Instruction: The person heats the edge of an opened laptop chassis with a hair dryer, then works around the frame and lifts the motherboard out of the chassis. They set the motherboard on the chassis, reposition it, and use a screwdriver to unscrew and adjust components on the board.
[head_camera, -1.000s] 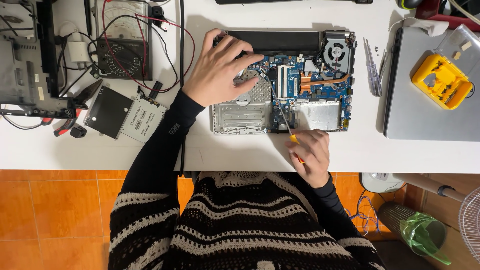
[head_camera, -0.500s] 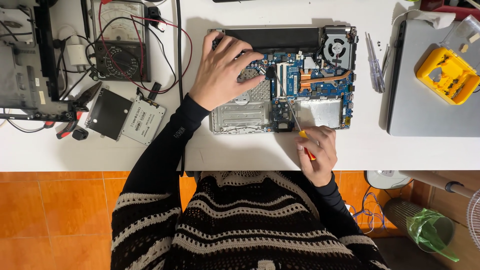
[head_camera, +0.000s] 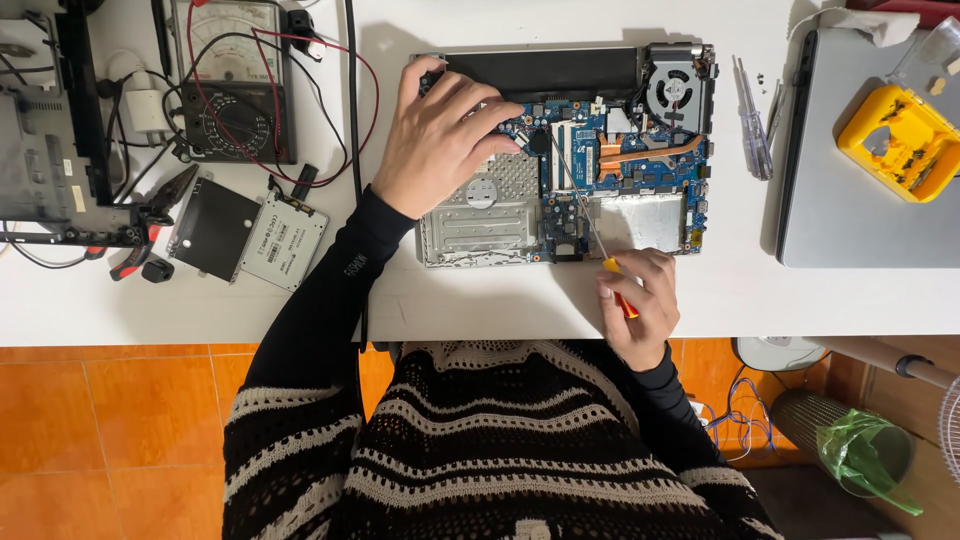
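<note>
An opened laptop base (head_camera: 500, 235) lies on the white table (head_camera: 480, 300), its blue circuit board (head_camera: 640, 160), copper heat pipe and cooling fan (head_camera: 672, 90) exposed. My left hand (head_camera: 440, 135) rests on the base's upper left part, fingers bent onto the board near the black battery strip. My right hand (head_camera: 640, 305) is at the table's front edge, gripping a screwdriver (head_camera: 590, 215) with a red and yellow handle. Its long thin shaft slants up to the board's middle.
An analogue multimeter (head_camera: 235, 80) with red and black leads, a black drive (head_camera: 212, 228), a grey drive (head_camera: 283, 240) and pliers (head_camera: 140, 235) lie left. Right are a closed grey laptop (head_camera: 850, 220) bearing a yellow bit holder (head_camera: 895, 140), and two screwdrivers (head_camera: 752, 120).
My left hand has shifted a little on the board. My right hand has turned the screwdriver so its shaft reaches further up the board. The camera view has drifted slightly.
</note>
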